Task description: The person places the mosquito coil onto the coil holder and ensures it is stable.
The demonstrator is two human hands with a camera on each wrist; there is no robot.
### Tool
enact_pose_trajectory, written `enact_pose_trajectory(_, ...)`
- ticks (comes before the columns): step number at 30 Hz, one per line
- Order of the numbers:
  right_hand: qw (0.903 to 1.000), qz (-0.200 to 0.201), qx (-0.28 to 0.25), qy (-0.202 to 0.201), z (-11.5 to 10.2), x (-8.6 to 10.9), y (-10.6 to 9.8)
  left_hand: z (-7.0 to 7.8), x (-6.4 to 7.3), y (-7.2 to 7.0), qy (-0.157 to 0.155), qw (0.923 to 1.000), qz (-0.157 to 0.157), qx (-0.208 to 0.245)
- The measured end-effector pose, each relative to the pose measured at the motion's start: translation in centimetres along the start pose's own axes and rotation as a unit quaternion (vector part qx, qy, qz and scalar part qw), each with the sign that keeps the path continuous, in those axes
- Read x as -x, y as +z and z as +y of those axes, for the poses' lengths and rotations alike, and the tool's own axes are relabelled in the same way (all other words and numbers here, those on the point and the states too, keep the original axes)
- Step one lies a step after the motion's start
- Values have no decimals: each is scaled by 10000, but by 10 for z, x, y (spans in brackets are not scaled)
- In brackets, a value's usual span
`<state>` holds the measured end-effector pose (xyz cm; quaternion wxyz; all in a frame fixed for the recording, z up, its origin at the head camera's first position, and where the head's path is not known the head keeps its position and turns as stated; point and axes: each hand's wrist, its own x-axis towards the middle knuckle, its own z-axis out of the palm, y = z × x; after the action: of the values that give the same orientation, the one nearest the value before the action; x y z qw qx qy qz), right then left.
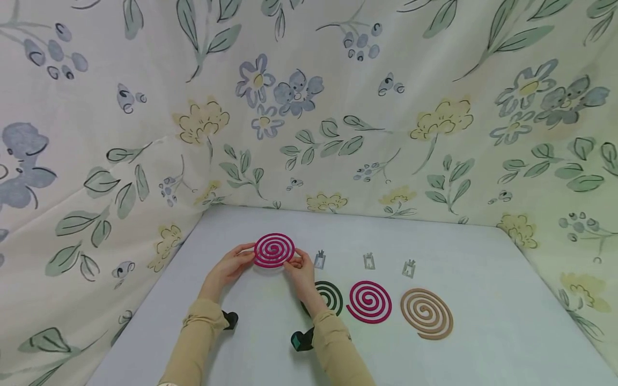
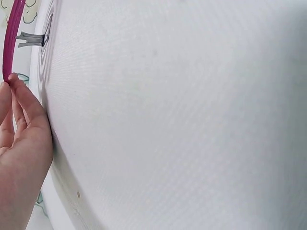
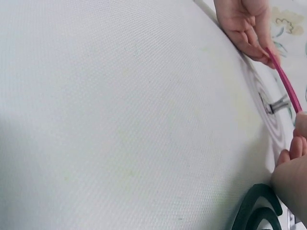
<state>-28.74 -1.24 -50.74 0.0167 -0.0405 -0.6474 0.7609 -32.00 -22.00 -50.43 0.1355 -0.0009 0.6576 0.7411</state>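
Both hands hold a magenta mosquito coil (image 1: 274,250) by opposite edges above the left part of the table. My left hand (image 1: 229,266) pinches its left rim between thumb and fingertips; my right hand (image 1: 301,272) pinches the right rim. Under the coil, a small pronged metal coil stand (image 2: 32,39) rises from the white tabletop, its prongs close to the coil's underside in the left wrist view. The head view hides this stand behind the coil. Partly covered by my right wrist, a dark green coil (image 1: 340,298) lies flat on the table.
Right of the green coil lie another magenta coil (image 1: 368,301) and a tan coil (image 1: 425,309). Behind them, three flat metal stands (image 1: 320,260) are spaced in a row. Floral cloth (image 1: 299,155) hangs behind and beside the white table (image 1: 483,257).
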Motion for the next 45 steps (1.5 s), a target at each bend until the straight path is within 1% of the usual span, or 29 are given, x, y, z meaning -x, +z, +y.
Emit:
enact_pose_trajectory(7, 9998, 26, 214, -15, -2, 1, 1, 2, -1, 2, 9, 10000, 68, -16)
enact_pose_trajectory(12, 9995, 37, 312, -16, -2, 1, 2, 0, -2, 1, 133, 9999, -25, 12)
enact_pose_trajectory(15, 9995, 31, 320, -20, -1, 1, 2, 1, -2, 1, 153, 9999, -26, -14)
enact_pose_trajectory(17, 9995, 24, 307, -34, -2, 1, 2, 2, -1, 1, 118, 9999, 4, -77)
enact_pose_trajectory(21, 9995, -2, 318, -83, -2, 0, 1, 3, -1, 3, -51, 9996, 137, -240)
enact_pose_trajectory(24, 9992, -7, 393, -45, 0, -1, 1, 3, -2, 3, -90, 9993, 161, -318)
enact_pose_trajectory(32, 9991, 38, 403, -85, 3, -3, 0, -1, -3, 4, 140, 9992, 78, -370)
enact_pose_trajectory(34, 9990, 41, 435, -97, 2, -3, -1, -1, -4, 5, 151, 9991, 94, -391)
enact_pose_trajectory(38, 9991, -5, 429, -55, -5, 2, -2, -1, -4, 7, 150, 9989, 104, -426)
enact_pose_trajectory(45, 9990, -44, 449, 8, -30, 21, -2, 2, -2, 10, 59, 9966, 178, -799)
